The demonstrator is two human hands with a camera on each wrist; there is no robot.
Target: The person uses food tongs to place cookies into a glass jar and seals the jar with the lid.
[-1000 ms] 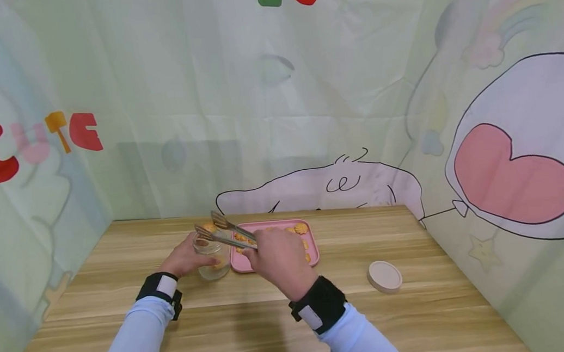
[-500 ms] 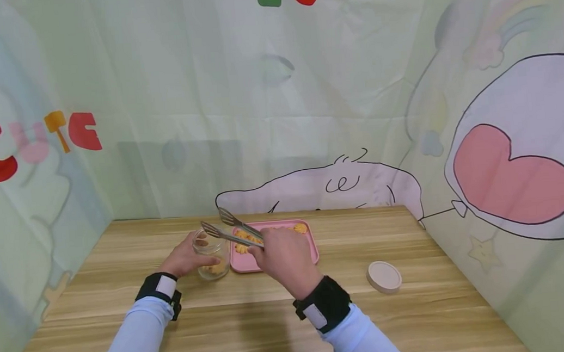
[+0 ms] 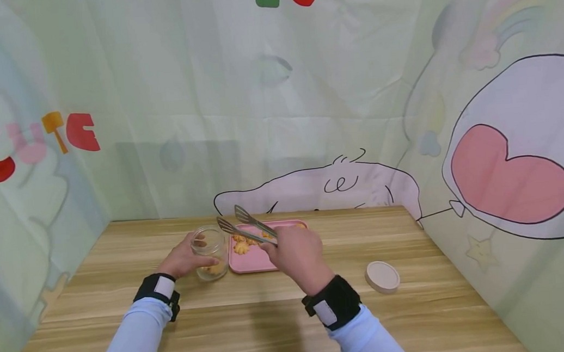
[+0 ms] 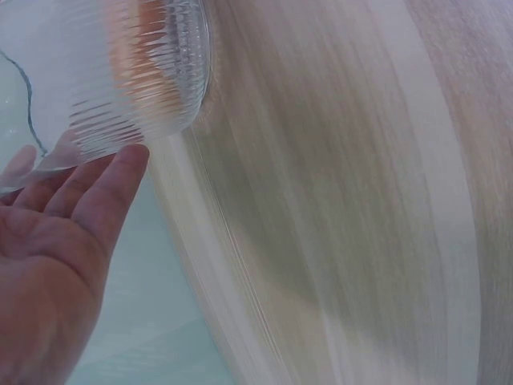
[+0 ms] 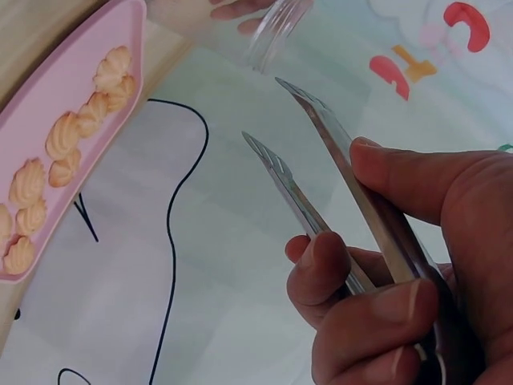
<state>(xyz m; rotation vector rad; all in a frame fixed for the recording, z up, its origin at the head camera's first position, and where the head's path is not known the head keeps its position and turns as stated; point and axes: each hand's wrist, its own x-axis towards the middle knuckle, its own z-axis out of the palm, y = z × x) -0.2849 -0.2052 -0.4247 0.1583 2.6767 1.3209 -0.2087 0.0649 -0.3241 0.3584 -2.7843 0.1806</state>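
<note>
- Backdrop cloth [image 3: 166,58], pale green, rising behind and along both sides of the table; printed letters, a balloon with a pink heart, a rainbow
- Table [image 3: 200,334], wood-grained, running back to the cloth
- Two light blue sleeves [image 3: 136,339] reaching in from the near edge, a black wristband [image 3: 332,303] at each wrist (dark marks on the left sleeve, not readable to me)
- Pink tray [image 3: 249,263] toward the far side of the table, flat, low-rimmed, partly covered from the head camera by the right hand
- Right hand [image 3: 294,254] above the tray, fingers and thumb curled around the tongs
- Left hand [image 3: 186,259] at the jar's left side, moderately spread to its girth, thumb across the front, fingers around behind; a hold on the glass
- Metal tongs [image 3: 247,234], slotted ends parted and aimed up and leftward, above the tray's left part and near the jar mouth
- Clear glass jar [image 3: 210,246], mouth up, just left of the tray; ribbed toward its base
- Round pale lid [image 3: 383,276] lying on the table, well apart to the right
- Golden swirled cookies [image 3: 241,247] grouped on the tray; cookie contents [image 3: 215,268] low in the jar, count unclear through the glass
</note>
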